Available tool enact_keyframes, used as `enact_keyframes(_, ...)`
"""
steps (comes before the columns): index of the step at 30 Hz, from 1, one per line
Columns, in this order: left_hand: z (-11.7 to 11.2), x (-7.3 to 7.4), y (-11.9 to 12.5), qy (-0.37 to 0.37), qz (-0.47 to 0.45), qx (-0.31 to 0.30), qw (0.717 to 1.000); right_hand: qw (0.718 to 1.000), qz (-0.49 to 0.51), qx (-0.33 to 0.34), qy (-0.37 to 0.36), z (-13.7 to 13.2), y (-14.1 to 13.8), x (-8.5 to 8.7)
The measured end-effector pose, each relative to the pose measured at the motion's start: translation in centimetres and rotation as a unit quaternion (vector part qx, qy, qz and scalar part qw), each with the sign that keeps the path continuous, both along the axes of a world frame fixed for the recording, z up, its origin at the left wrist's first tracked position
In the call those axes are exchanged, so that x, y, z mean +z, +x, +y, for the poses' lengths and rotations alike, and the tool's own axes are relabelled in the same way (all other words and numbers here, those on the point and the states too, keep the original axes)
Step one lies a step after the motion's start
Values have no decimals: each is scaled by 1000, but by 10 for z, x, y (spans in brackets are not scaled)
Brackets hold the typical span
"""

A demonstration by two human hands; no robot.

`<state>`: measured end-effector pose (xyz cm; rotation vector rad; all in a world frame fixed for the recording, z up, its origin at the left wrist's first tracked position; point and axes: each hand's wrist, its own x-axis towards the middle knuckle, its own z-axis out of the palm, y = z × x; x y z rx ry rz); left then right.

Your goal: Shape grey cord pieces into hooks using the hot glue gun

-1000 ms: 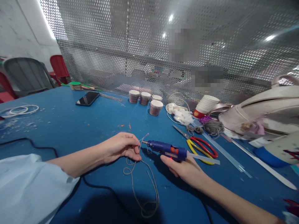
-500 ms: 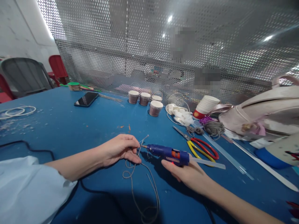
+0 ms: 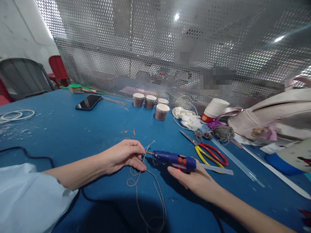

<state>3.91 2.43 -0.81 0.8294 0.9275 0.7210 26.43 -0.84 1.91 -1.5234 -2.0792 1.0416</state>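
A blue hot glue gun lies in the grip of my right hand, its red light lit and a clear glue stick poking out of its back. The metal nozzle points left, right by the fingertips of my left hand. Those fingers pinch a thin grey cord, whose short end rises past the nozzle. Below, the cord's long part hangs in loose loops over the blue table. Whether nozzle and cord touch, I cannot tell.
Scissors with red and yellow handles lie right of the glue gun, near grey yarn and spare glue sticks. Small cups stand at the back, with stacked paper cups and a bag rightward. A phone lies back left.
Both hands, the cord and the glue gun hold nearly the same position. Only the camera view has shifted slightly.
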Motion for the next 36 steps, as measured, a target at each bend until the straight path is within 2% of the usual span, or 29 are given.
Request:
enact_keyframes(3,0,0,0,-3,-2,-2,1000,1000,-27,8,-11,1,2,-2)
enact_keyframes(9,0,1,1,-1,3,3,1000,998,-57,2,28,6,5,-2)
enact_keyframes(15,1,1,1,-2,-1,0,1000,997,-45,60,34,6,4,3)
enact_keyframes(20,0,2,1,-3,6,-1,1000,999,-47,21,16,7,4,3)
enact_keyframes(26,0,1,0,1,7,0,1000,998,-31,36,-29,2,2,4)
enact_keyframes(30,0,1,0,3,3,0,1000,1000,-6,1,-18,-1,1,2)
enact_keyframes(36,-1,3,1,-2,8,6,1000,999,-27,2,-24,-1,1,1)
